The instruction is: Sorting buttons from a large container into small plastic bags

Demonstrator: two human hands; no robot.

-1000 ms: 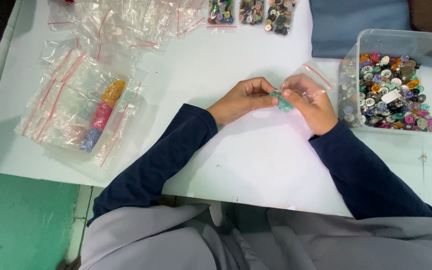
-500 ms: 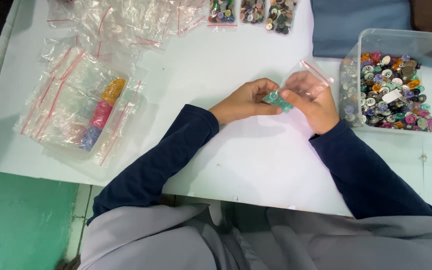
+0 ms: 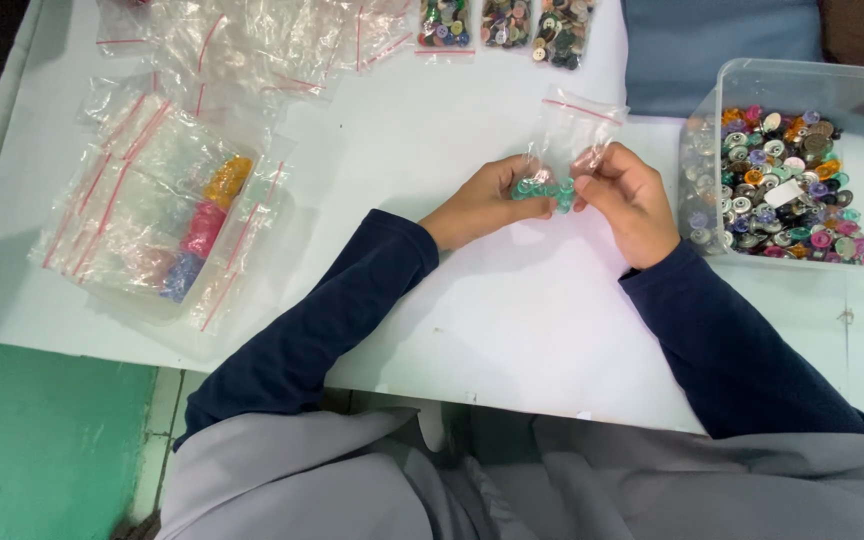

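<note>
Teal buttons [image 3: 544,189] are seen, in the single head view, gathered at the bottom of a small clear zip bag [image 3: 570,135] that is held just above the white table [image 3: 512,330], with its red-striped mouth turned away from the person. The left hand [image 3: 482,203] is curled with its fingertips pinched on the bag's lower corner, where the buttons sit, and the right hand [image 3: 630,200] is pinched on the other lower corner, so that the bag is stretched between the two. Whether the bag's strip is pressed shut cannot be told. Close to the right of the bag, a clear plastic tub [image 3: 802,100] is still heaped with mixed buttons [image 3: 787,190] of many colours, so most of the sorting is judged to be left. Beyond the bag, at the table's far edge, three bags of dark mixed buttons [image 3: 507,22] are laid in a row. Well to the left of the bag, a pile of clear bags [image 3: 142,210] is spread out, in which yellow, pink and pale blue lots [image 3: 202,230] are already packed, and further unfilled bags [image 3: 252,40] lie beyond them. By this showing a few colours are judged done, one is in hand, and the greater part remains in the tub.
</note>
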